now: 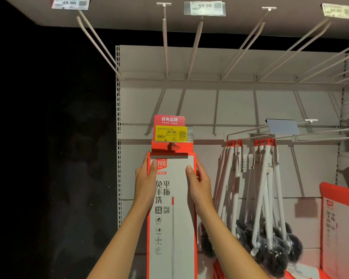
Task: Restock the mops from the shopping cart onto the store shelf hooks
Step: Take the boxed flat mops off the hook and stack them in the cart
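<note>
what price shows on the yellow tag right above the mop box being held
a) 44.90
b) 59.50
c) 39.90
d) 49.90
d, the yellow tag just above the mop box reads 49.90, while both hands, left and right, grip the box's upper sides.
</note>
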`<action>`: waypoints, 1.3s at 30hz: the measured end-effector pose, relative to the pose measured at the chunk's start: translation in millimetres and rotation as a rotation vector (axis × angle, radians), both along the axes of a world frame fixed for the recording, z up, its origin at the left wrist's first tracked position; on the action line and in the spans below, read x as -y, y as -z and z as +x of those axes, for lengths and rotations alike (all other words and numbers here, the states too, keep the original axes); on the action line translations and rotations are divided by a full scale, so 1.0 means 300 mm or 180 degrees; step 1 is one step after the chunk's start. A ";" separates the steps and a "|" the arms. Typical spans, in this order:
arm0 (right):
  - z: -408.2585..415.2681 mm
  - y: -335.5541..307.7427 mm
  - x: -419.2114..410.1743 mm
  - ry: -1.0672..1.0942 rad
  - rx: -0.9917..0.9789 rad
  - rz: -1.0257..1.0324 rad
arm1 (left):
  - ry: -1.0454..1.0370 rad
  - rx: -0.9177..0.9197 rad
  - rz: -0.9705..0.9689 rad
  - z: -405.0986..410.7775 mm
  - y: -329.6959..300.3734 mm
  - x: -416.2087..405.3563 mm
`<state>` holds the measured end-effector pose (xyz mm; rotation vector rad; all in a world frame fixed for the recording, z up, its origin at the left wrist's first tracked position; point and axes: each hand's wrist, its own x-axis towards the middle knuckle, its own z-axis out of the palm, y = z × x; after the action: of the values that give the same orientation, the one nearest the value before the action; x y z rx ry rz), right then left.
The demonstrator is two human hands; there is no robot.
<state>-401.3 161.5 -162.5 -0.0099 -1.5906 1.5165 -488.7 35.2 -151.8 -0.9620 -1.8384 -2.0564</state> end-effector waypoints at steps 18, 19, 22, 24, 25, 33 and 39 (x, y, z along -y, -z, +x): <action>-0.020 0.045 0.021 0.0673 0.0219 0.0119 | 0.0057 0.0246 -0.0098 0.016 0.039 -0.005; -0.016 0.045 0.017 0.0690 0.0238 0.0133 | 0.0094 0.0253 -0.0111 0.017 0.043 -0.006; -0.012 0.046 0.024 0.0765 0.0277 0.0209 | 0.0167 0.0301 -0.0112 0.014 0.056 -0.004; -0.014 0.056 0.031 0.0777 0.0341 0.0261 | 0.0242 0.0346 -0.0125 0.016 0.060 0.001; -0.014 0.065 0.034 0.0764 0.0386 0.0258 | 0.0273 0.0367 -0.0134 0.019 0.061 0.005; 0.047 0.126 0.062 0.0559 0.0561 0.0312 | 0.0262 0.0355 -0.0228 0.082 0.120 0.050; 0.152 0.172 0.116 0.0483 0.0575 0.0054 | 0.0386 0.0415 0.0136 0.231 0.170 0.120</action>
<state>-355.8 126.8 -214.0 -0.2591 -1.7039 1.4158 -419.3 -0.8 -202.7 -0.9717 -1.8315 -2.2708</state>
